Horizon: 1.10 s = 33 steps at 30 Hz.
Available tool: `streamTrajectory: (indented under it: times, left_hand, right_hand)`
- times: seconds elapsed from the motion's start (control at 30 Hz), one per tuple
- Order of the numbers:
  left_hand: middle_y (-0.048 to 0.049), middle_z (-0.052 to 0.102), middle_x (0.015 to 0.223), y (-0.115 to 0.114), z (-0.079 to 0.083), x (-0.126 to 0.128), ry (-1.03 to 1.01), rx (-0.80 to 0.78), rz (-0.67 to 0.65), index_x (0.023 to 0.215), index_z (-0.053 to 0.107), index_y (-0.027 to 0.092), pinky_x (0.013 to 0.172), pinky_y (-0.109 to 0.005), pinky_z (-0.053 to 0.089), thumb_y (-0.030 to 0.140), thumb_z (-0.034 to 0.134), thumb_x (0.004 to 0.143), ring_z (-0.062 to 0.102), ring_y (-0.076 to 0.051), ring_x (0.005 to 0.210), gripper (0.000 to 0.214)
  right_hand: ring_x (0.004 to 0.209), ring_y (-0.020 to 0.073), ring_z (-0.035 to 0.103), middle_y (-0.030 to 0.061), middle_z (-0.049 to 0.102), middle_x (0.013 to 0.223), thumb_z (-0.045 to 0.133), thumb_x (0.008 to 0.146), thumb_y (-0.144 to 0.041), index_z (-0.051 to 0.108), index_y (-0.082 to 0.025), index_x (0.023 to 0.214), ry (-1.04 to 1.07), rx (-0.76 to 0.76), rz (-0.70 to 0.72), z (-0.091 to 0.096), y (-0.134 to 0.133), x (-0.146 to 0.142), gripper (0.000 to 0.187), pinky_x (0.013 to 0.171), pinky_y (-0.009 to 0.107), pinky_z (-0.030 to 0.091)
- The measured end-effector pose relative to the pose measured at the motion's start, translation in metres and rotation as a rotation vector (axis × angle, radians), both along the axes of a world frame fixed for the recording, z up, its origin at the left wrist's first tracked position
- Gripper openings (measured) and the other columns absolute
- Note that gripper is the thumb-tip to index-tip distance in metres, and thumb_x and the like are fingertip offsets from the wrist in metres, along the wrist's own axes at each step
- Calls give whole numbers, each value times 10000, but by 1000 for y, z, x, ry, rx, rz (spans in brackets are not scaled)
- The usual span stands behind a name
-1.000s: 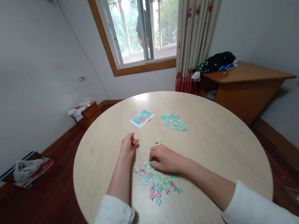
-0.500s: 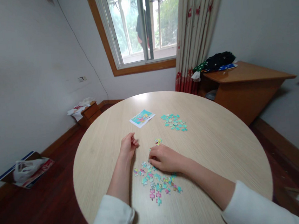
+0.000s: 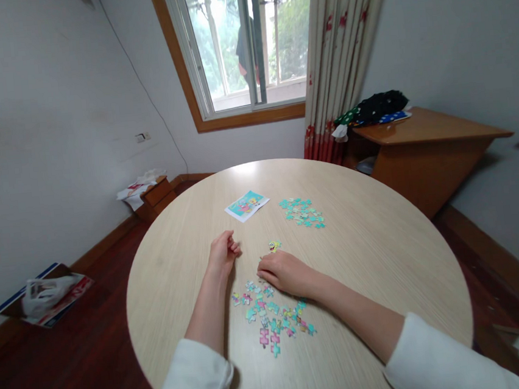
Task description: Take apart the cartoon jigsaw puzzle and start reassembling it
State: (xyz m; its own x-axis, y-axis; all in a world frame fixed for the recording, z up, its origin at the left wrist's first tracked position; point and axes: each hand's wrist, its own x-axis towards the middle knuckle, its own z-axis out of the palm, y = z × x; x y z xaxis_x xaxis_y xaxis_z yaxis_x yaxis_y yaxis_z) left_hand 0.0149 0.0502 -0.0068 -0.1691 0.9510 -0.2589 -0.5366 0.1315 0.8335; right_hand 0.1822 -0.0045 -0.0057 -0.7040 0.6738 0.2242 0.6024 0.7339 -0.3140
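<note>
My right hand (image 3: 284, 273) rests palm down on the round wooden table (image 3: 385, 256), fingers curled at the far edge of a scatter of coloured puzzle pieces (image 3: 271, 315); whether a piece is under the fingertips is hidden. A small joined bit of puzzle (image 3: 274, 245) lies just beyond that hand. My left hand (image 3: 223, 250) lies to the left on the bare tabletop, fingers loosely curled with nothing seen in them. A second group of teal pieces (image 3: 302, 212) and a picture card (image 3: 246, 205) lie farther back.
A wooden desk (image 3: 424, 142) with clothes on it stands at the right by the curtain (image 3: 338, 58). A small box with papers (image 3: 149, 193) and a plastic bag (image 3: 44, 295) sit on the floor at the left. A window (image 3: 245, 43) is ahead.
My right hand has slid a little away from me, off the near pieces toward the small joined bit. The left hand has stayed put.
</note>
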Motion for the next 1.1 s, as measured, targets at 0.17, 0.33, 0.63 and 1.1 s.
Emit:
streamTrajectory:
  times: [0.17,0.33,0.63,1.1]
  left_hand:
    - [108,304,406,-3,3,2,27,16,-102,523,349,175,364,-157,202,184,688,629,277,-14,344,356]
    - [86,359,421,-12,9,8,110,2,-354,550,436,151,358,-147,205,249,728,649,311,-18,353,324]
    - [31,491,487,-24,16,13,260,23,-680,638,506,133,345,-151,289,309,681,744,422,-45,371,269]
    - [-52,642,616,-25,17,13,176,55,-721,738,555,103,454,-184,484,179,689,771,571,-82,453,157]
  right_hand:
    - [717,147,610,54,698,781,519,888,-169,668,-159,815,232,-42,-132,-1,4,3,166,678,250,410]
    - [676,135,609,38,697,754,516,883,-173,667,-177,805,529,-45,-269,-1,12,10,170,660,245,426]
    - [634,124,573,30,671,709,497,869,-180,655,-164,769,663,3,-283,-1,14,11,188,634,231,429]
    - [701,137,589,48,684,777,479,893,-205,662,-169,812,639,20,-258,-2,14,12,203,688,263,454]
